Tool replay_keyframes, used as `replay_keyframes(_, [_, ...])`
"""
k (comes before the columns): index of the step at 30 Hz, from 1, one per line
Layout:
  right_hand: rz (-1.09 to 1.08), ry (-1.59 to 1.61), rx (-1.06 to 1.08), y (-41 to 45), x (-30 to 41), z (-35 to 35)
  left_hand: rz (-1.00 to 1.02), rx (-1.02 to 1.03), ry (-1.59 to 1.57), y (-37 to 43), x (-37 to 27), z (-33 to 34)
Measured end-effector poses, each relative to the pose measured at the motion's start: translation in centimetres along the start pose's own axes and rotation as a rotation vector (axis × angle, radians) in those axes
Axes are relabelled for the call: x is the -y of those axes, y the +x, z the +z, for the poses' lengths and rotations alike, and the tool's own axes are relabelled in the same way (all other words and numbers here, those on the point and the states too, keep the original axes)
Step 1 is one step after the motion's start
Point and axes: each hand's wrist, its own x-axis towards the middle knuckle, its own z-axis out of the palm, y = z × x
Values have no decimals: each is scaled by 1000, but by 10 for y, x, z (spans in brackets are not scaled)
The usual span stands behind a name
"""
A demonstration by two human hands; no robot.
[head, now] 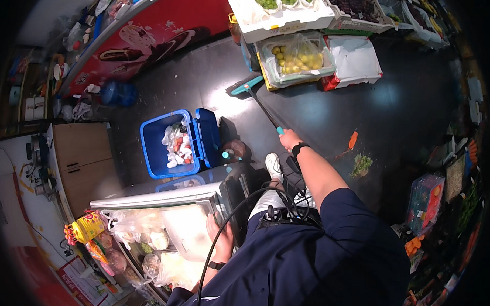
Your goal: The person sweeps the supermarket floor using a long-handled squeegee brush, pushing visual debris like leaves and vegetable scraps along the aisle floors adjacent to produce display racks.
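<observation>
A broom with a teal head (247,86) and a dark handle reaches from my right hand (290,140) towards the fruit crates. That hand is closed around the teal end of its handle. The bristles rest on the dark floor beside a crate of yellow fruit (297,59). My left hand (222,237) lies flat against the edge of a lit display cooler (158,202), fingers stretched out, holding nothing that I can see. An orange scrap (353,140) and a clump of leafy greens (361,165) lie on the floor to the right.
An open blue bin (143,141) with bags and waste in it stands beyond the cooler. Beside it are dark objects I cannot make out. A red and white box (350,61) adjoins the fruit crates. A blue water jug (118,93) stands by the red counter (151,40). Produce lines the right side.
</observation>
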Motion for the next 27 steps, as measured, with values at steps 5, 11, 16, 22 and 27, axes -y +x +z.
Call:
replay_keyframes(5, [207, 170, 205, -10, -41, 8, -18, 2, -6, 2, -6, 0])
replay_keyframes(11, [240, 117, 216, -62, -96, -27, -50, 27, -41, 0, 0, 1])
replay_keyframes(16, [181, -161, 41, -116, -148, -79, 20, -19, -58, -4, 12, 7])
replay_keyframes(22, [390, -91, 17, -155, -249, -116, 109, 9, -35, -2, 12, 9])
replay_keyframes(27, [265, 206, -140, -206, -243, -163, 79, -24, -77, -9, 26, 20])
